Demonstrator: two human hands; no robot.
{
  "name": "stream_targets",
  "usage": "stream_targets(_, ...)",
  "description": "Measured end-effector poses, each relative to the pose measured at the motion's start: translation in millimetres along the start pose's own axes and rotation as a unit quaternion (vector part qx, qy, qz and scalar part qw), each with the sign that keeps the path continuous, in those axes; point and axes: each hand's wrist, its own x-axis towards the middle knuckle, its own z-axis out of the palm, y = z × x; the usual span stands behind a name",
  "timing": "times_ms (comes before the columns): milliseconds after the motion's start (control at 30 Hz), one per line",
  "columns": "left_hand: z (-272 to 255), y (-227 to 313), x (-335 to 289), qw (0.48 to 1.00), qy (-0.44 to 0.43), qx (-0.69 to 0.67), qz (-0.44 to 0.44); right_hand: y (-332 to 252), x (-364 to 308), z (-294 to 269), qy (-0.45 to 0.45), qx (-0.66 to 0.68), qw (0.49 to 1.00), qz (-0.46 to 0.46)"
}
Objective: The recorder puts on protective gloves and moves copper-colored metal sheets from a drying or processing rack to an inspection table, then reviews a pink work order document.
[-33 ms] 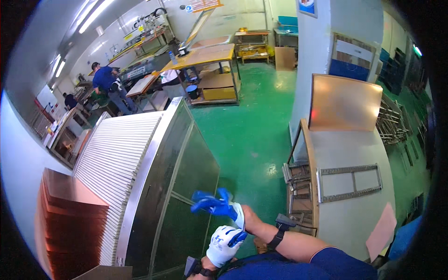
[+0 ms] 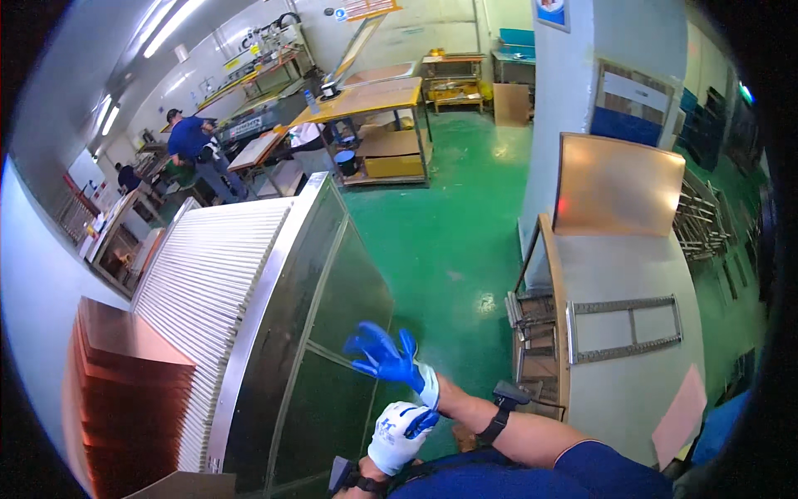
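My right hand (image 2: 384, 359) wears a blue-coated work glove and is held out with its fingers spread, holding nothing. The light cuff of that glove (image 2: 429, 386) sits round my right wrist. My left hand (image 2: 401, 434), in a glove with a white back and blue fingertips, is closed at this cuff, its fingers curled on the edge. What lies inside the left fingers is partly hidden. Both wrists carry dark strapped-on devices. Just left of my hands stands a metal-sided roller conveyor (image 2: 307, 333).
Copper-coloured sheets (image 2: 133, 399) stand stacked at the conveyor's near end. On the right, a grey-topped table (image 2: 615, 274) bears a metal frame (image 2: 623, 327), an upright copper-coloured panel (image 2: 617, 185) and a pink sheet (image 2: 680, 412). A person (image 2: 199, 150) works far left beside a yellow-topped workbench (image 2: 374, 100).
The fingers of my right hand have spread wider and risen slightly. My left hand stays at the glove's cuff.
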Motion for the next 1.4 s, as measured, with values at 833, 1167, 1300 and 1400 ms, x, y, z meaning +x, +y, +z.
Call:
stream_targets(833,-214.3,-51.3,88.5,0.973,-0.003,0.227,-0.037,-60.5,208.0,268.6,-0.289,0.121,0.937,0.155)
stream_targets(1167,-234.6,-114.9,117.3,0.958,0.141,0.219,-0.115,-14.0,310.6,290.0,-0.329,0.126,0.878,0.323)
stream_targets(1300,-249.4,-147.6,128.0,0.924,0.284,0.196,-0.166,-21.6,367.9,300.7,-0.425,0.04,0.883,0.194)
stream_targets(1400,-280.1,-142.4,94.3,0.682,0.7,0.112,-0.179,-19.7,420.8,277.9,-0.465,-0.025,0.854,0.23)
